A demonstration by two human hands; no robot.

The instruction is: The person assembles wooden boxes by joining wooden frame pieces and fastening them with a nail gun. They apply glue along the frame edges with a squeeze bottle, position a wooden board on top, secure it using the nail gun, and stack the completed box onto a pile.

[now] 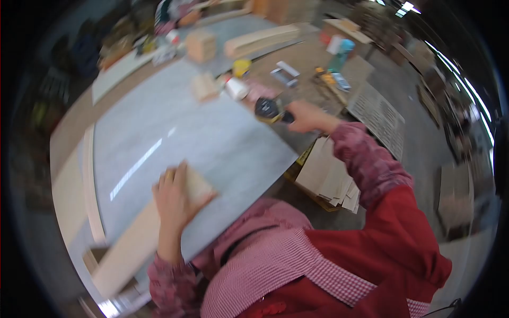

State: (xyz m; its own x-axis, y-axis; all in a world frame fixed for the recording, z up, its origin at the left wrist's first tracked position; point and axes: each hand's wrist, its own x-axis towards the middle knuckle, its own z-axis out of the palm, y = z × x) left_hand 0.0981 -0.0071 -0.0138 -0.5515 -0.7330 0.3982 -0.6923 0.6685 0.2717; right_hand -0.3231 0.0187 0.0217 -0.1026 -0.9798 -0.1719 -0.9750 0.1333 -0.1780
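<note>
A long pale wooden board (pixel 127 249) lies on the grey, glossy tabletop (pixel 233 143) at the lower left. Across its near end is my left hand (pixel 174 200), fingers over the far side and thumb by the other edge, holding it. Farther off, to the right, my right hand (pixel 305 116) is closed around a dark hand tool with a black rounded end (pixel 268 109) and a yellowish edge. Motion blur hides its exact kind. The tool is above the table's right edge, apart from the board.
Near the tool stand a white bottle (pixel 236 88), a yellow tub (pixel 242 67) and a wood block (pixel 204 87). Beyond are stacked boards (pixel 262 41) and a teal bottle (pixel 342 54). A box of thin wood pieces (pixel 326 175) sits below right. Another person's sleeve (pixel 167 16) shows at the far end.
</note>
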